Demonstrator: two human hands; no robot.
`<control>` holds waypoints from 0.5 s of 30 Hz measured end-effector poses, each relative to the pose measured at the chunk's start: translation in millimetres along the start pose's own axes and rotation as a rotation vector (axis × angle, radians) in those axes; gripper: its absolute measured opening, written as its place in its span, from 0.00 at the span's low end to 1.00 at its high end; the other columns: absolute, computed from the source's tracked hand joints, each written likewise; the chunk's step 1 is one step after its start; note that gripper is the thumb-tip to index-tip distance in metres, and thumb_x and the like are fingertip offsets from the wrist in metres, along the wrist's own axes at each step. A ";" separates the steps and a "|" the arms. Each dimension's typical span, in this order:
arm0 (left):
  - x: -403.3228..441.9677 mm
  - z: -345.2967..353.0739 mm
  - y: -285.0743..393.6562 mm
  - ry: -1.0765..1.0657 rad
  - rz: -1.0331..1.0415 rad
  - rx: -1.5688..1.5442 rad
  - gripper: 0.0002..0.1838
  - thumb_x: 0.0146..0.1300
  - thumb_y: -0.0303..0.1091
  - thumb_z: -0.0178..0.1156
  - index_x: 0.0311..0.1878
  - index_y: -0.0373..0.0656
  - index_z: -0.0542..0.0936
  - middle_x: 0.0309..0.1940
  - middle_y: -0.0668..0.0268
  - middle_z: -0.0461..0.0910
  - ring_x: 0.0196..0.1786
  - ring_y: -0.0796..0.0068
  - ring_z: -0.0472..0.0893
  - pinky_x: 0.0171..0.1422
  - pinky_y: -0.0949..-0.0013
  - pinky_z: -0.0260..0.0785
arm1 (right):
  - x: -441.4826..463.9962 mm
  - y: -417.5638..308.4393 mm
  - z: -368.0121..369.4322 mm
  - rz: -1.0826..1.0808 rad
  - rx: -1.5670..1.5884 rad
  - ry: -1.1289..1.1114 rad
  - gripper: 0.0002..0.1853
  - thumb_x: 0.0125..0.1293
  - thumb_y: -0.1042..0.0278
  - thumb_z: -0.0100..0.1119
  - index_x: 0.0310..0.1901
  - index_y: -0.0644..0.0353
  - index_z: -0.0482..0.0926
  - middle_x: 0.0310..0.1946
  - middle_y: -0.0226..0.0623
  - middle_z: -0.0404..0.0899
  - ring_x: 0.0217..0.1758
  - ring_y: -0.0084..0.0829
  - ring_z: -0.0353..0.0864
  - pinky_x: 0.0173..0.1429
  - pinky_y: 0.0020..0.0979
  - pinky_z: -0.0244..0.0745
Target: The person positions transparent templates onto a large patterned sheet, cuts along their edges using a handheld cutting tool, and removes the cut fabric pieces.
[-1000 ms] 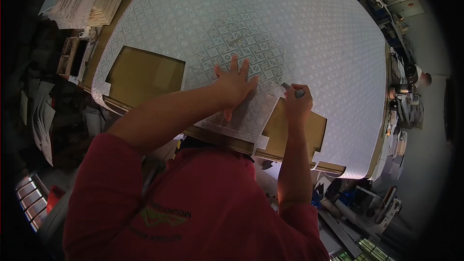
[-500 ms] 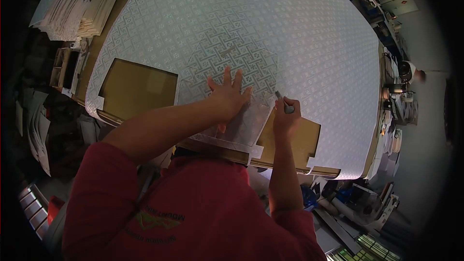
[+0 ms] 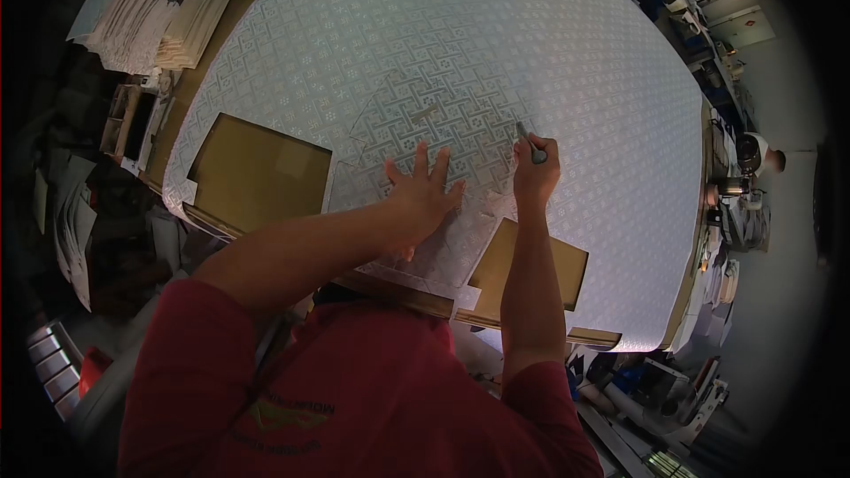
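Note:
My left hand (image 3: 418,201) lies flat with fingers spread on a clear sheet (image 3: 438,252), pressing it onto the pale patterned fabric (image 3: 611,168). Through this sheet the lattice and flower pattern shows darker. In my right hand (image 3: 537,173) is a slim grey tool (image 3: 537,155) that looks like a utility knife, its tip pointing away from me at the sheet's right edge. Whether the tip touches the fabric I cannot tell. Two cut-out openings in the fabric, one on either side of my hands, show the brown tabletop (image 3: 261,164).
Stacks of paper-like sheets (image 3: 146,13) stand beyond the table's left edge. Boxes and tools (image 3: 128,124) sit below them. Along the right wall are shelves with clutter (image 3: 699,35) and a metal cup (image 3: 733,186). More gear (image 3: 660,381) lies at the lower right.
My right hand has moved away from me and slightly right along the clear sheet's edge with the tool. My left hand stays pressed down; the view has shifted a little.

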State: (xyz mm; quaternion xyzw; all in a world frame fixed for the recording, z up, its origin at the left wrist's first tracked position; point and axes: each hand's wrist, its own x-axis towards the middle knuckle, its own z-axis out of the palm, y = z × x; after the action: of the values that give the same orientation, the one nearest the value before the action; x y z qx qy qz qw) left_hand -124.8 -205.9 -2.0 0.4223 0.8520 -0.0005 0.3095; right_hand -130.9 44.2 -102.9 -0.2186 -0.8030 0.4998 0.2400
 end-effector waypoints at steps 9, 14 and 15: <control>-6.1 3.2 1.6 0.066 -0.021 -0.008 0.79 0.22 0.45 0.92 0.85 0.57 0.57 0.86 0.39 0.36 0.85 0.21 0.38 0.67 0.10 0.57 | 10.0 -8.2 -9.9 0.067 0.193 -0.099 0.07 0.70 0.78 0.66 0.47 0.66 0.83 0.34 0.36 0.87 0.36 0.24 0.86 0.42 0.27 0.81; -7.0 -6.2 8.6 -0.003 -0.080 -0.043 0.80 0.24 0.41 0.92 0.86 0.59 0.55 0.87 0.42 0.34 0.86 0.25 0.34 0.71 0.11 0.54 | 57.6 -11.2 -42.8 0.069 0.133 -0.450 0.05 0.71 0.82 0.65 0.46 0.69 0.81 0.36 0.38 0.86 0.36 0.24 0.86 0.44 0.25 0.84; -5.2 -9.5 10.2 -0.031 -0.094 -0.061 0.79 0.25 0.38 0.92 0.86 0.60 0.55 0.87 0.43 0.33 0.86 0.27 0.33 0.72 0.11 0.53 | 68.7 -21.9 -50.5 0.037 0.083 -0.555 0.05 0.69 0.82 0.66 0.45 0.68 0.82 0.36 0.38 0.87 0.39 0.25 0.87 0.47 0.26 0.85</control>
State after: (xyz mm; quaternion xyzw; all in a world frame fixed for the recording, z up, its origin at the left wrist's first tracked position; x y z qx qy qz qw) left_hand -120.2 -200.6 11.1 0.3721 0.8655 0.0045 0.3353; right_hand -157.1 111.1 -52.0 -0.0778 -0.8127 0.5774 0.0105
